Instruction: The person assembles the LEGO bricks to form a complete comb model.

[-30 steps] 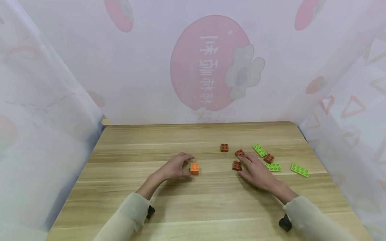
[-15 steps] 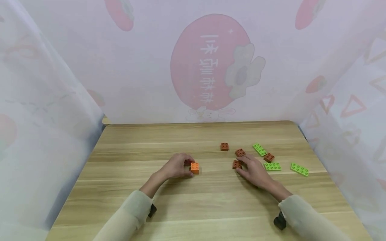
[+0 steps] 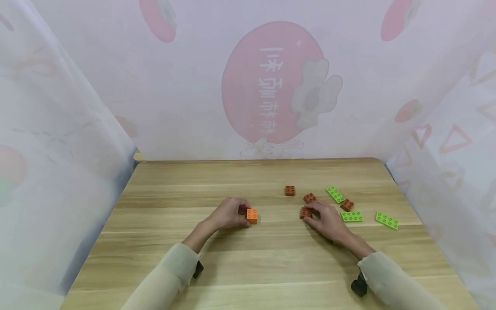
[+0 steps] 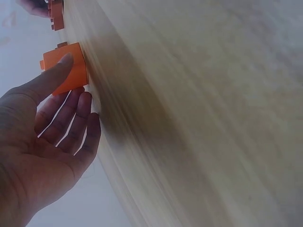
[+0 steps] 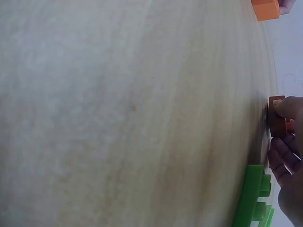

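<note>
Near the middle of the wooden table stands an orange toy building brick (image 3: 252,216). My left hand (image 3: 229,214) pinches it between thumb and fingers; the left wrist view shows the thumb across the face of the orange brick (image 4: 71,78). To the right, my right hand (image 3: 327,220) grips a flat reddish-brown brick (image 3: 305,212). In the right wrist view the thumb presses that brown brick's (image 5: 275,124) side, with the other fingers partly hidden behind it. A second brown brick (image 3: 309,197) lies just beyond the right fingertips.
Another brown brick (image 3: 289,190) lies farther back, and one more brown brick (image 3: 347,205) is right of the right hand. Around it lie long green bricks, the back one (image 3: 335,194), the middle one (image 3: 351,216) and the right one (image 3: 386,220). Printed white cloth (image 3: 186,107) walls the table (image 3: 271,267).
The left thumb and fingers have closed in on the orange brick. My right hand has shifted slightly left and closed its fingers on the near brown brick.
</note>
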Action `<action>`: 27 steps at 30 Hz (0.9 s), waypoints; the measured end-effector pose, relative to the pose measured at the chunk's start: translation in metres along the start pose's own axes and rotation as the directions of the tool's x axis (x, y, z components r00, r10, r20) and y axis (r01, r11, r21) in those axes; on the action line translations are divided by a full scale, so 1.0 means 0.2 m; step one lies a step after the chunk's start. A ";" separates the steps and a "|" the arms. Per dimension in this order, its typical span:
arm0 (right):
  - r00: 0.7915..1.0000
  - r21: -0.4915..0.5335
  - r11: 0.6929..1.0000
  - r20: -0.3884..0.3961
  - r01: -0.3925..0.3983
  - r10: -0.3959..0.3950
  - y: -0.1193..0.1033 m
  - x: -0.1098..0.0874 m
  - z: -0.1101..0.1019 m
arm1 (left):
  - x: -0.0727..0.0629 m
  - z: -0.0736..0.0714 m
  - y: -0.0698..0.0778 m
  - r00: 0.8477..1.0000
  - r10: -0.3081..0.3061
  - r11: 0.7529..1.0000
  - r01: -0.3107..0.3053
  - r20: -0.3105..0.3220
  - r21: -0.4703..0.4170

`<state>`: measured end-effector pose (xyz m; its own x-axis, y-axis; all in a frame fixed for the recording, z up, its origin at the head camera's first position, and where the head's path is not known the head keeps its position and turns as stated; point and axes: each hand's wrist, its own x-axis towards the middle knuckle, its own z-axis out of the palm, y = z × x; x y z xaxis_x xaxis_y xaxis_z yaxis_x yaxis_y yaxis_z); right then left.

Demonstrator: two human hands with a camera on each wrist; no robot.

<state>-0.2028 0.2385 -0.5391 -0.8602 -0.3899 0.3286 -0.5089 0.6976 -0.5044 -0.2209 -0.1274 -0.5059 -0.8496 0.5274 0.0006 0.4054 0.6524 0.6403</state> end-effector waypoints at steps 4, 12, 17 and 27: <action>1.000 0.011 1.000 -0.003 0.012 -0.012 -0.01 0.01 -0.01 | 0.01 0.00 -0.01 1.000 -0.013 1.000 0.013 0.006 -0.005; 0.991 -0.007 0.993 -0.065 0.119 -0.120 -0.02 0.04 -0.02 | 0.03 0.00 -0.02 1.000 0.000 1.000 0.000 0.003 0.013; 0.995 0.019 0.996 -0.054 0.083 -0.082 -0.07 0.08 -0.04 | 0.04 0.01 -0.02 1.000 -0.016 1.000 0.016 0.005 0.011; 0.997 0.092 0.993 -0.028 0.071 -0.069 -0.17 0.16 -0.05 | 0.05 0.00 -0.02 0.999 -0.035 0.999 0.035 0.016 -0.005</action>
<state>-0.2127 0.2082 -0.5024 -0.8220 -0.4201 0.3845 -0.5694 0.6099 -0.5512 -0.2313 -0.1252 -0.5084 -0.8575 0.5133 -0.0340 0.3741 0.6677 0.6436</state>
